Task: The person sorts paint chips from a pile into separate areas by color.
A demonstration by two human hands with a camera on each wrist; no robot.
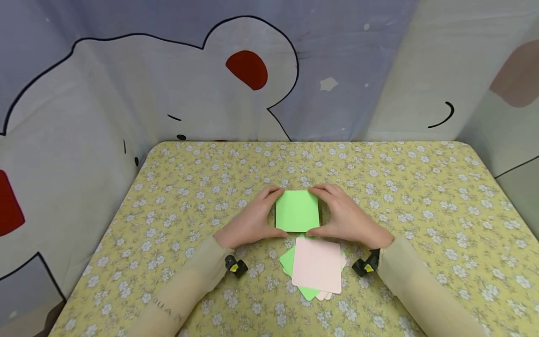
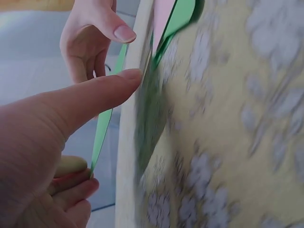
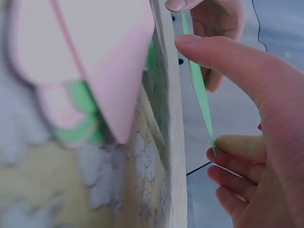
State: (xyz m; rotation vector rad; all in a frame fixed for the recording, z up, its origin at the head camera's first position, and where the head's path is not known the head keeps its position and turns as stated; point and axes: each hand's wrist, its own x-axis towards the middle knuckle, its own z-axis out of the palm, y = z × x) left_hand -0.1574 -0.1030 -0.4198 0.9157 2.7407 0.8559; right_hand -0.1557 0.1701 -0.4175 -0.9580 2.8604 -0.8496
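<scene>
A light green square card [image 1: 297, 211] is held between both hands, above the pile. On its left side the left hand [image 1: 257, 215] grips it, fingers at the far corner and thumb at the near corner. Mirroring that, the right hand [image 1: 345, 215] holds the right side's two corners. Seen nearly edge-on in the left wrist view, the green card [image 2: 102, 135] looks thin, with fingertips at its far edge. In the right wrist view the green card [image 3: 202, 97] slants between thumb and fingers. Just nearer the body lies a loose pile of pink and green cards, a pink card [image 1: 316, 265] on top.
A yellow cloth with white flowers covers the table [image 1: 202, 187]. Behind it and along the sides hangs a curtain [image 1: 168, 84] with a cartoon print. Both wrists wear small black devices on straps.
</scene>
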